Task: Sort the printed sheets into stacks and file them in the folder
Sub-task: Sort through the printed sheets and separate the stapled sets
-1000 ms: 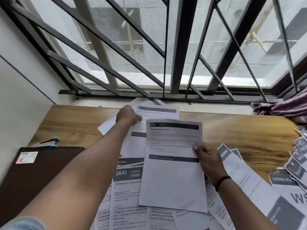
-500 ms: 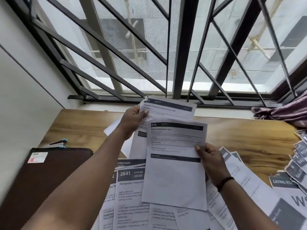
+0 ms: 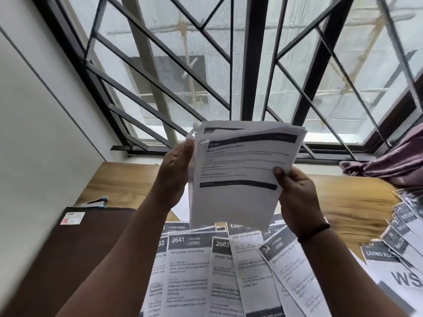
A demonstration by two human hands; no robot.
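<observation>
Both hands up w/ small stack of sheets (image 3: 240, 179) raised at 12 o'clock: left hand (image 3: 176, 177) flat along its left edge, right hand (image 3: 295, 197) pinching right edge; square edges before filing in folder (image 3: 75, 255) at 9 o'clock.

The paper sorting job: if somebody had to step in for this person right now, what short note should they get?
Left hand: flat against the left edge of a small lifted stack of sheets, steadying it.
Right hand: pinches the stack's right edge, thumb on the front page.
The stack is held up above the wooden table. Loose sheets lie fanned out below it, with more sheets at the right edge. The brown folder lies shut at the left.
Done: a few sheets gathered in hand.
Left: sort the spread sheets into stacks, then file everything in the folder.
</observation>
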